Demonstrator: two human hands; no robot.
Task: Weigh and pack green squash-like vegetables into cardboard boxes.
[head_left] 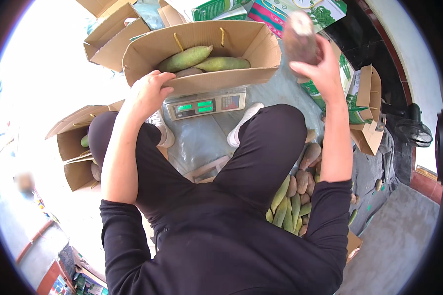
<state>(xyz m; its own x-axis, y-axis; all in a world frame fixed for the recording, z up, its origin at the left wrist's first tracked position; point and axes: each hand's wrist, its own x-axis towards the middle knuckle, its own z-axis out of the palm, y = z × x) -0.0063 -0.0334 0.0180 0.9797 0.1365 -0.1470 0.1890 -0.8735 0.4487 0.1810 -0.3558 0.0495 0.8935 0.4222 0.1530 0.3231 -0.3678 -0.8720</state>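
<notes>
An open cardboard box point(206, 86) with yellow rope handles rests on a digital scale point(205, 104) with a lit green display. Inside lie green radishes point(188, 58) and, partly hidden by the near wall, a brownish one. My left hand point(150, 93) grips the box's near rim at its left end, fingers over the edge. Up to the right of the box, my right hand point(322, 66) holds a thick purple-brown radish point(300, 42), its pale cut end turned up. That radish is slightly blurred and clear of the box.
A pile of green and brown radishes point(295, 196) lies beside my right thigh. Other open boxes stand at the left point(76, 147), the far left point(115, 37) and the right point(369, 108). A black fan point(414, 129) is near the right wall. Plastic sheeting covers the floor ahead.
</notes>
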